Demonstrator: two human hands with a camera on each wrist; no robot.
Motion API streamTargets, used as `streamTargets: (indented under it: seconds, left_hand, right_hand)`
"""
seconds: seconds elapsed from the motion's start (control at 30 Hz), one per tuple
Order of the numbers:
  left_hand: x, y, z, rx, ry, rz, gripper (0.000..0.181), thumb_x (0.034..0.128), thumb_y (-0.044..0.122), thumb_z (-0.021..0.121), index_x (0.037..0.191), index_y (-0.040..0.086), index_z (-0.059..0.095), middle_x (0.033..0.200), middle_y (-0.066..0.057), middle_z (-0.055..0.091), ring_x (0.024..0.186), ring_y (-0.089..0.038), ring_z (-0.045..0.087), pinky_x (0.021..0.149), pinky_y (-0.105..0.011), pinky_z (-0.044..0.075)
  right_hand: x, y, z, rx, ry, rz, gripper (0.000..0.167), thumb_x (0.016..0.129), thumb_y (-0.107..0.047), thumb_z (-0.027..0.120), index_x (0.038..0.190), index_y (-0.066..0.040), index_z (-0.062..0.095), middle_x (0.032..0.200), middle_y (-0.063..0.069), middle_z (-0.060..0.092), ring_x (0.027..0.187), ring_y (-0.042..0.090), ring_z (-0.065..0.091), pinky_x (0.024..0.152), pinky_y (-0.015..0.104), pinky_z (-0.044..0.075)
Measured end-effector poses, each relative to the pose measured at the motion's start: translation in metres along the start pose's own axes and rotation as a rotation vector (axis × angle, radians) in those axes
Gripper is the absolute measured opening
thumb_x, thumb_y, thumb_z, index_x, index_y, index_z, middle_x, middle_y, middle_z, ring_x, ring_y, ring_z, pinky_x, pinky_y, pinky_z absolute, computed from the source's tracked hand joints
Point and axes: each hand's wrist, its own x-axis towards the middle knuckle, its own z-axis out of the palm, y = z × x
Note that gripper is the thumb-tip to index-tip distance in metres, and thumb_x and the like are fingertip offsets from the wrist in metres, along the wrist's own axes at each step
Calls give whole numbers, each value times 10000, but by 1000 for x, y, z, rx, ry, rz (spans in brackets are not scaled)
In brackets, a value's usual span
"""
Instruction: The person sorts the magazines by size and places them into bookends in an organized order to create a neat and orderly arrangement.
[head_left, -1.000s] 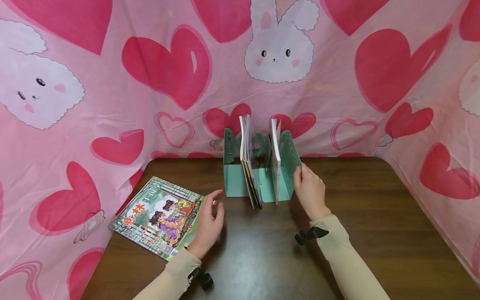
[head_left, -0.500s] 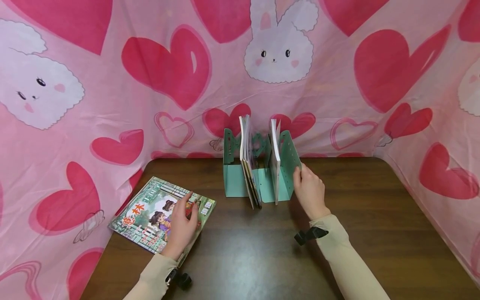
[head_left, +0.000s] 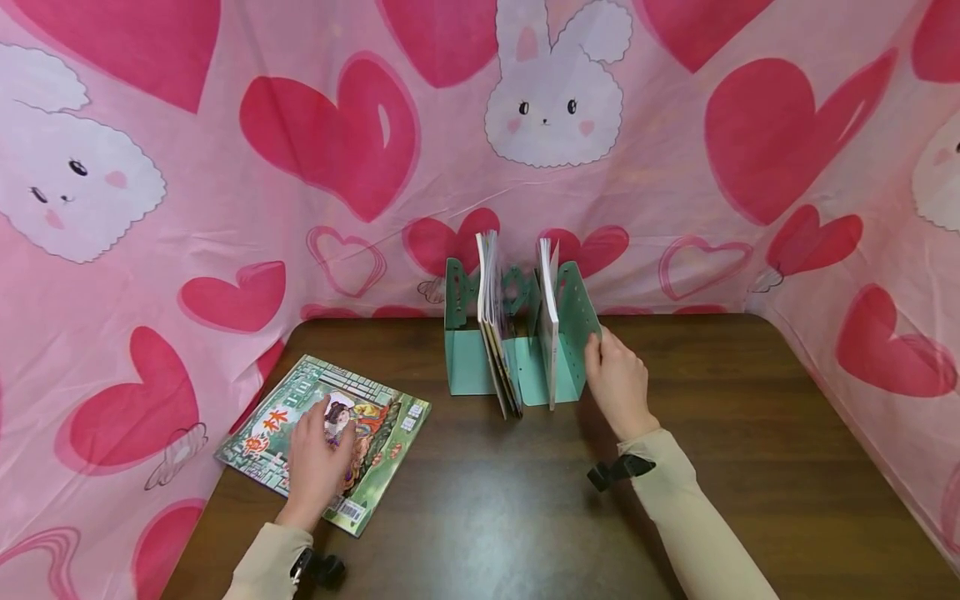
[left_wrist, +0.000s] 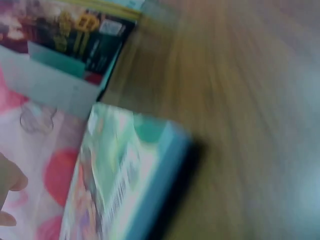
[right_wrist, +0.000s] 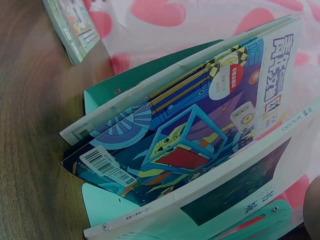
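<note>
My left hand (head_left: 315, 467) is above the colourful magazine (head_left: 393, 454) lying at the left of the table, its fingers spread and loosely bent. Whether the fingertips touch the cover cannot be told. In the blurred left wrist view the magazine's barcode corner (left_wrist: 120, 190) shows, with fingertips (left_wrist: 10, 177) at the left edge. My right hand (head_left: 621, 383) grips the right side panel of the green book rack (head_left: 468, 367), thumb on the inner side. Several thin magazines (head_left: 492, 321) stand in the rack's left part, leaning slightly. A white book (head_left: 550, 325) stands upright nearer the right panel.
The brown wooden table (head_left: 712, 467) reaches back to a pink cloth backdrop (head_left: 660, 183) printed with hearts and rabbits. The cloth also hangs along both sides. In the right wrist view, an illustrated magazine (right_wrist: 185, 135) faces the white book (right_wrist: 220, 200) across a gap.
My left hand has moved left and slightly down, from the magazine's right edge to above its cover. The right hand stays on the rack, and the magazine has not moved noticeably.
</note>
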Motion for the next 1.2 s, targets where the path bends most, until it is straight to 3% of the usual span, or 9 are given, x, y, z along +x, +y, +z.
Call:
streamTargets:
  seconds: [0.23,0.4,0.5,0.8,1.03,1.2]
  left_hand:
    - [-6,-26,-18,94,-36,-102,747,957,265,691,1556,-30,356,1504,-375,365,1423,-569,284,1085,-761,236]
    - [-9,-41,-29,153,-100,-210,889,929,335,736,1584,-32,260,1584,-436,171,1491,-634,67,1095,-860,26]
    - [-11,-47,-32,168,-126,-263,958,913,386,747,1595,-37,224,1593,-470,76,1486,-663,-25,1079,-873,-28]
    - [-9,-51,-34,60,-80,-252,1080,858,333,821,1582,-137,171,1560,-513,-154,1464,-651,-193,1199,-713,-89]
    - [-5,-54,-37,18,18,-253,1029,818,201,877,1550,-129,234,1582,-497,-108,1475,-673,-67,1194,-747,21]
    - [-3,-54,-39,4,30,-287,1016,817,176,878,1541,-124,232,1570,-505,-48,1428,-713,51,1150,-775,139]
  right_hand:
    - [0,0,0,2,5,1,251,1071,-156,517,879,-5,576,789,223,640,585,422,605,493,566,474]
    - [0,-1,2,-1,17,-2,262,1066,-152,514,848,-13,558,779,227,629,606,462,618,499,599,467]
    - [0,0,3,-11,29,-6,272,1063,-147,514,824,-20,540,767,229,617,618,486,623,501,618,459]
    - [0,1,3,-5,25,-5,271,1066,-145,511,827,-21,542,755,217,610,593,442,608,495,581,463]
    - [0,1,2,-4,29,-7,271,1065,-147,513,830,-16,543,742,215,601,584,433,601,489,575,466]
    - [0,1,2,0,28,-1,274,1066,-159,511,832,-20,542,763,223,615,604,454,617,494,590,464]
